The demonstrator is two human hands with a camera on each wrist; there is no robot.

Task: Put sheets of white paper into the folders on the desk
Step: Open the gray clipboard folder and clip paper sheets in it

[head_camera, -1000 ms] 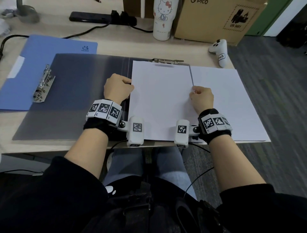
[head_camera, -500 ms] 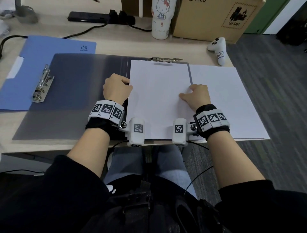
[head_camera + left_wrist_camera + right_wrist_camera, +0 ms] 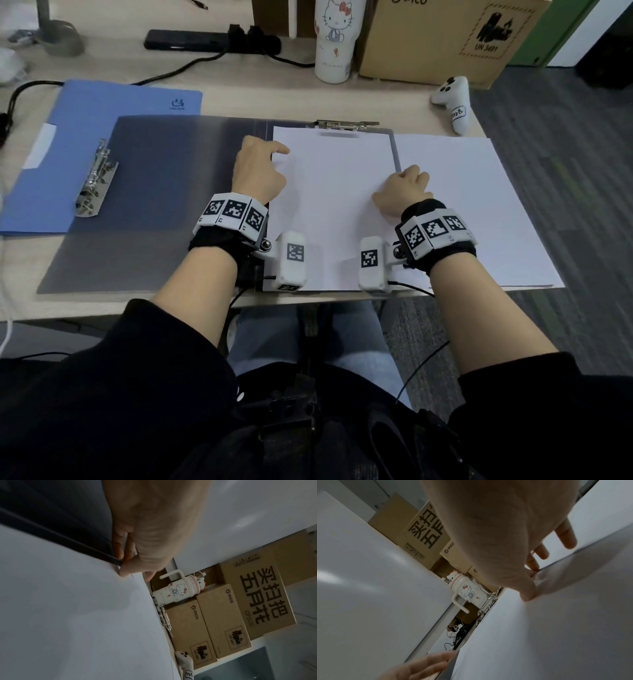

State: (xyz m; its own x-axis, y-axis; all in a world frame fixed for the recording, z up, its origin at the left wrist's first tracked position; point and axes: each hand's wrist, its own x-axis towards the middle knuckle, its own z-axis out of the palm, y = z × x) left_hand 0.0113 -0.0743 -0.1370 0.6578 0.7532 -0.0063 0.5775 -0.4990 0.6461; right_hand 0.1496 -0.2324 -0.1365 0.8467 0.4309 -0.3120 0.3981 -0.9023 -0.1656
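Note:
An open grey folder point(image 3: 154, 198) lies on the desk with a metal clip point(image 3: 346, 124) at its top. One white sheet point(image 3: 335, 205) lies on its right half. My left hand point(image 3: 274, 156) is at the sheet's left edge, index finger stretched onto the paper; in the left wrist view the thumb and curled fingers of that hand point(image 3: 122, 568) pinch this edge. My right hand point(image 3: 407, 176) is at the sheet's right edge; in the right wrist view this hand point(image 3: 530, 581) has its thumb on top and a finger under the lifted edge. A stack of white paper point(image 3: 472, 212) lies to the right.
A blue folder point(image 3: 68, 144) with a ring clip point(image 3: 96, 181) lies at the left, partly under the grey one. Behind stand a white cartoon-cat bottle point(image 3: 334, 37), cardboard boxes point(image 3: 445, 34), a power strip point(image 3: 212, 41) and a white controller point(image 3: 454, 99). The desk's right edge is close.
My left index finger has stretched out onto the sheet. My right hand slid onto the sheet, then back to its right edge. The sheet stays about where it was.

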